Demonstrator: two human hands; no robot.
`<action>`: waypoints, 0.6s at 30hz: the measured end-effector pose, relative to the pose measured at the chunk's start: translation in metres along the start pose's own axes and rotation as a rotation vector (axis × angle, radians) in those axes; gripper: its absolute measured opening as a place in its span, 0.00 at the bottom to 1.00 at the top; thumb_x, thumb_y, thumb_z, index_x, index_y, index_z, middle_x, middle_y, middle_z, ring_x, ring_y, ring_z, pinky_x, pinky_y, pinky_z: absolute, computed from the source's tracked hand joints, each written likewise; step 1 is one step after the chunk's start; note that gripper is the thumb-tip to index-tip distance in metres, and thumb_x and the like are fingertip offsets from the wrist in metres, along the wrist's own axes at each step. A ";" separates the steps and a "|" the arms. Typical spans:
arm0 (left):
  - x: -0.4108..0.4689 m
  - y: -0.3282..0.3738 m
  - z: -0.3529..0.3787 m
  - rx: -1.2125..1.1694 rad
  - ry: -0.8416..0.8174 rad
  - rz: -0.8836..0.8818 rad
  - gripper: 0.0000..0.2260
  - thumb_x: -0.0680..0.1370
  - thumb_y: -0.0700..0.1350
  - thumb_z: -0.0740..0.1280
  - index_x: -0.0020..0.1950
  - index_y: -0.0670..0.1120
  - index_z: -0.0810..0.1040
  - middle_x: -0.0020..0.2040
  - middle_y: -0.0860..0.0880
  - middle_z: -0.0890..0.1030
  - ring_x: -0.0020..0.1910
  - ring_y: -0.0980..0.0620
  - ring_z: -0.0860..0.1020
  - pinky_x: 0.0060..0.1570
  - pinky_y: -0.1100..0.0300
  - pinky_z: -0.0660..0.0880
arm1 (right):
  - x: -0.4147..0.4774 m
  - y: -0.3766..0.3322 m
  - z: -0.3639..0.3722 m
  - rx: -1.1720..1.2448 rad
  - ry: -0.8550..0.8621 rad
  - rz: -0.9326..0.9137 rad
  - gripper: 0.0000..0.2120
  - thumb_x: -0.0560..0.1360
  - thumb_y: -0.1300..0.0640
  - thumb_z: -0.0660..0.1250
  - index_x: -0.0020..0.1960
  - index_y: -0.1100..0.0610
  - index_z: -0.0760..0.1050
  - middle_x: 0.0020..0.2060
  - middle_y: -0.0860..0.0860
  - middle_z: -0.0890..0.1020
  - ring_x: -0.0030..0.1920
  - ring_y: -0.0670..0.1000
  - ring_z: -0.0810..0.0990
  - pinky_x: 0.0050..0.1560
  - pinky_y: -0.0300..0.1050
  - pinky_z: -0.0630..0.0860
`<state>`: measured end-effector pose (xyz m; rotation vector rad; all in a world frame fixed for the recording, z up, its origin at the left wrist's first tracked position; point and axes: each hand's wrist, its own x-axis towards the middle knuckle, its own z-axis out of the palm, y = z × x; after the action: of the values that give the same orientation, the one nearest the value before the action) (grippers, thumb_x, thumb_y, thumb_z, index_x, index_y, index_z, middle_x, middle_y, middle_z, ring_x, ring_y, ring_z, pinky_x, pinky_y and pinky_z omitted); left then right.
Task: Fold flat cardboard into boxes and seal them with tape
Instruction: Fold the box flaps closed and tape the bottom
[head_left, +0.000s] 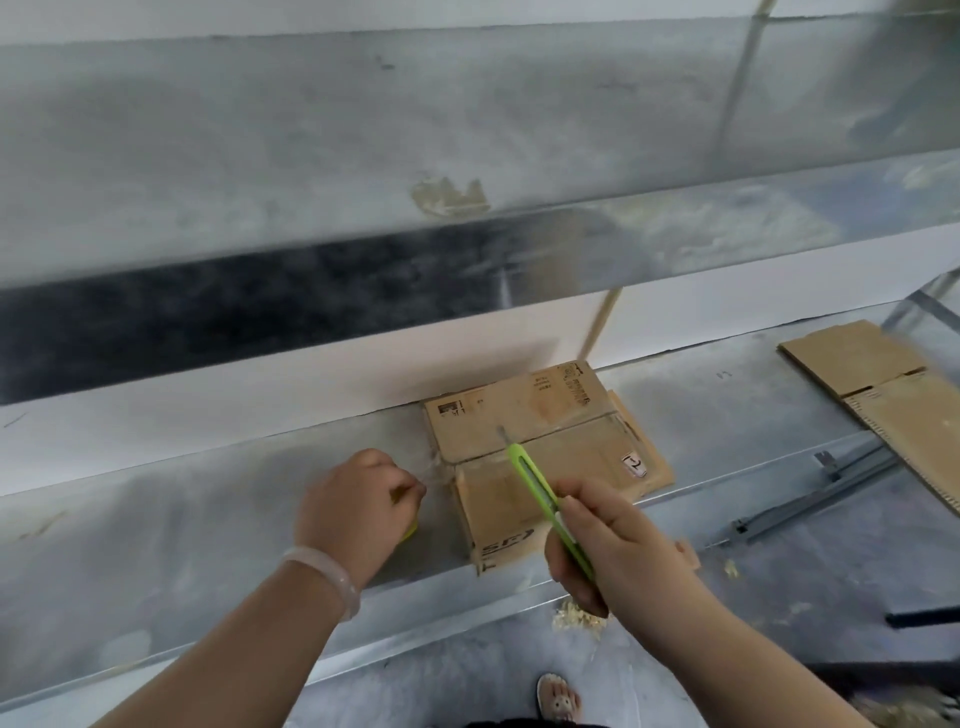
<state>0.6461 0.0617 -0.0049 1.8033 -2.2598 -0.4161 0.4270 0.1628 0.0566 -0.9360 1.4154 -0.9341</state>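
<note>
Mostly filling the view is a wide grey metal shelf (208, 519) that runs left to right against a white wall. At its middle, pushed to the far edge against the wall, lies a brown folded cardboard box (550, 415) with printed labels. Its top flaps are closed, and a glossy band of clear tape covers the seam. Far right on the shelf, well apart from the box, sits a stack of flat brown cardboard sheets (852, 358), not yet folded.

The person's left hand (358, 509) is just left of the box. Its fingers are curled and pinch a strand of clear tape (436, 467) stretched from the box's left edge. A bit of yellow (410, 531) shows under the palm, possibly the tape roll, though that is unclear. The right hand (613, 540) is wrapped around a bright green utility knife (545, 504), whose blade is out and points over the taped seam.

This box looks nearly finished: folded and taped, with only the strand left to cut. The flat sheets remain to be folded and sealed.
</note>
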 end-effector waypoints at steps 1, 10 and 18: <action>-0.001 -0.002 -0.001 -0.004 0.005 0.002 0.11 0.78 0.57 0.62 0.47 0.57 0.84 0.45 0.60 0.74 0.41 0.58 0.73 0.36 0.63 0.64 | 0.000 0.001 0.008 -0.020 0.002 -0.005 0.11 0.84 0.58 0.54 0.58 0.52 0.74 0.31 0.54 0.79 0.23 0.49 0.67 0.25 0.41 0.63; -0.002 -0.009 -0.001 -0.053 0.016 0.038 0.11 0.78 0.56 0.63 0.48 0.56 0.84 0.47 0.57 0.76 0.43 0.56 0.75 0.41 0.61 0.72 | -0.002 0.011 0.048 -0.419 0.089 -0.151 0.16 0.79 0.58 0.63 0.55 0.36 0.71 0.37 0.45 0.82 0.28 0.42 0.73 0.31 0.33 0.67; -0.001 -0.013 0.000 -0.060 0.034 0.062 0.11 0.78 0.57 0.62 0.50 0.56 0.83 0.48 0.57 0.76 0.44 0.55 0.75 0.44 0.59 0.74 | 0.002 0.017 0.066 -0.452 0.083 -0.177 0.17 0.79 0.60 0.60 0.60 0.40 0.70 0.37 0.45 0.84 0.28 0.42 0.74 0.31 0.32 0.66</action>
<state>0.6585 0.0594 -0.0092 1.6936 -2.2492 -0.4337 0.4922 0.1650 0.0376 -1.3892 1.6724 -0.8002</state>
